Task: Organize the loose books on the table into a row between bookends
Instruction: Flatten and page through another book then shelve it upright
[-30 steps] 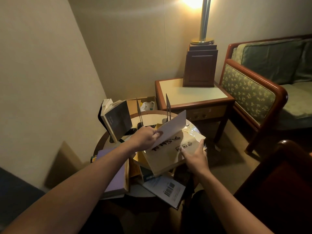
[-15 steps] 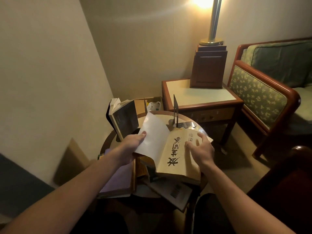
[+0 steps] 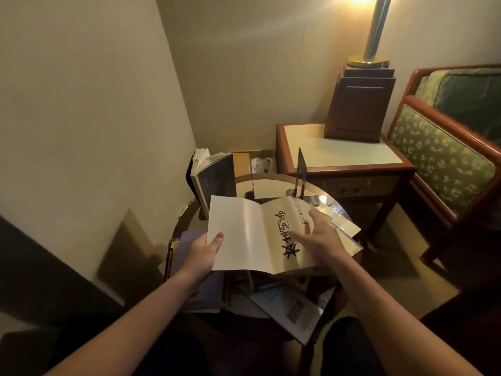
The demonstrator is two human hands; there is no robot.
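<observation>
Left hand (image 3: 202, 253) is seen pinching the unfolded white flap of the cream paperback (image 3: 273, 234) over the round table (image 3: 273, 183), right hand (image 3: 320, 237) pressed flat and unclenched on its cover, and since it looks light and floppy, a spine grip is judged safer.

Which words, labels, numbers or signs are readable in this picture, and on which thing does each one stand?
None can be quoted with certainty.
Cream book under both hands: large black brush characters on the cover, seen sideways; I cannot read them reliably.
Same cover, near the right hand: small boxed marks, too small.
Book at the table's near edge: barcode, digits blurred.
Dark upright book: faint cover text, blurred.
Left pile: spine print, too small.
</observation>
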